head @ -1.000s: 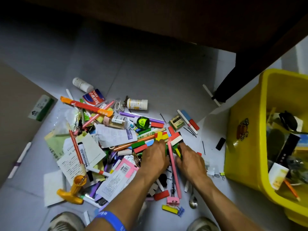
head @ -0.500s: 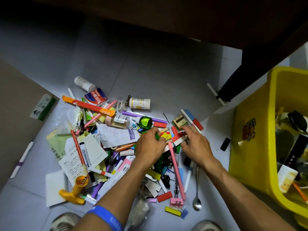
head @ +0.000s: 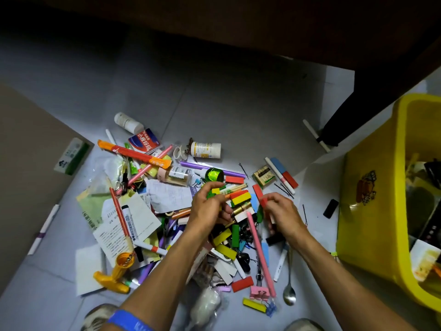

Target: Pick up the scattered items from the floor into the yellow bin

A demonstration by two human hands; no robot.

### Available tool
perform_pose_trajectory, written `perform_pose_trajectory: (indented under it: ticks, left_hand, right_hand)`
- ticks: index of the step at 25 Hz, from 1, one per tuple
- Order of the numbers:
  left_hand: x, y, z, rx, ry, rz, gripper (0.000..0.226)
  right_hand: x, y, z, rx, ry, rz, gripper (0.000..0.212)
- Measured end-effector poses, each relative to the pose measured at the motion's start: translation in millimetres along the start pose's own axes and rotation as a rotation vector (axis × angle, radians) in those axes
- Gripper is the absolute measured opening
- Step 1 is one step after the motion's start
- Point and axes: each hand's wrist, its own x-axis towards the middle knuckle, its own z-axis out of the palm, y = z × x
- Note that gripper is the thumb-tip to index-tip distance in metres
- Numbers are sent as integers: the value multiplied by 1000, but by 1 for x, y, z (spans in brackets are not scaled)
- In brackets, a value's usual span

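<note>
Grey floor (head: 238, 103): left hand (head: 210, 209) grip curled round green block (head: 211, 194), right hand (head: 284, 211) pinching red block (head: 263, 201); yellow bin (head: 372, 211) right.

Dark table leg (head: 343, 115) stands far beyond the fingers, on grey floor tiles (head: 214, 96). Cardboard sheet (head: 28, 151) lies well left of them. Blue wristband (head: 128, 322) sits far behind the fingers.

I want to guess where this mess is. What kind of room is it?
Probably an indoor room at home or in an office, seen at floor level. The grey tiled floor, the dark furniture leg and the pile of pens, papers and pill bottles beside a yellow bin suggest so.
</note>
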Motion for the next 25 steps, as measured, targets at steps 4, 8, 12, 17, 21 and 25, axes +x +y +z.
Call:
perform_pose_trajectory:
  ticks: [4, 8, 12, 17, 21, 25]
  left_hand:
    - [-15, -5, -8, 146, 36, 29, 27]
    - [-22, -23, 9, 1169, 47, 247, 19]
    - [-25, -46, 16, 1386, 111, 347, 37]
    - [-29, -41, 2, 758, 24, 133, 17]
    - [-35, -35, -29, 99, 32, -13, 10]
    - [-35, -27, -50, -131, 69, -107, 12]
  right_hand:
    - [-17, -7, 2, 662, -172, 110, 30]
    - [-25, -14, 11, 196, -78, -19, 12]
    - [-24, -18, 28, -916, -81, -480, 34]
    - [-25, -8, 41, -1211, 40, -544, 28]
    - [-26, -9, 32, -627, 29, -351, 18]
    - [-32, -18, 32, 140, -22, 6, 14]
